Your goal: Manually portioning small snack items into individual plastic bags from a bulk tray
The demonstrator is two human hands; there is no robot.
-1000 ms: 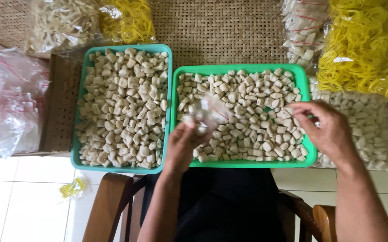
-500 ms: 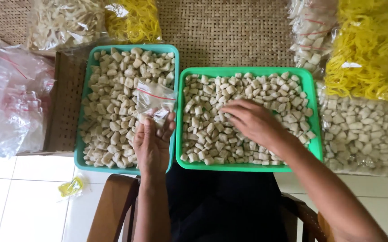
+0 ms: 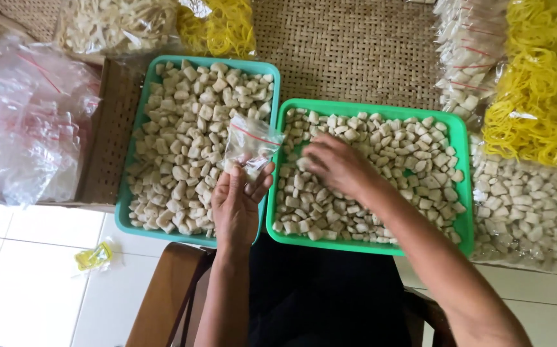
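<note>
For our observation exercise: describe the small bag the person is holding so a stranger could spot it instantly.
Find the two green trays of pale chunks. Over their meeting edges, the left hand lifts a small clear zip bag. Unlike the heaped bags nearby, it is single, nearly empty, and held up.

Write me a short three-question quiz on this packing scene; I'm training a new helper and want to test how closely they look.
1. What does the left hand hold?
2. True or false: the right hand rests in the left tray.
3. Which lies on the floor tiles? A) small yellow packet B) spoon C) scissors

Key:
1. A small clear plastic bag, held up over the gap between the trays.
2. False; it is over the pale pieces in the right tray.
3. A, the small yellow packet.
</note>
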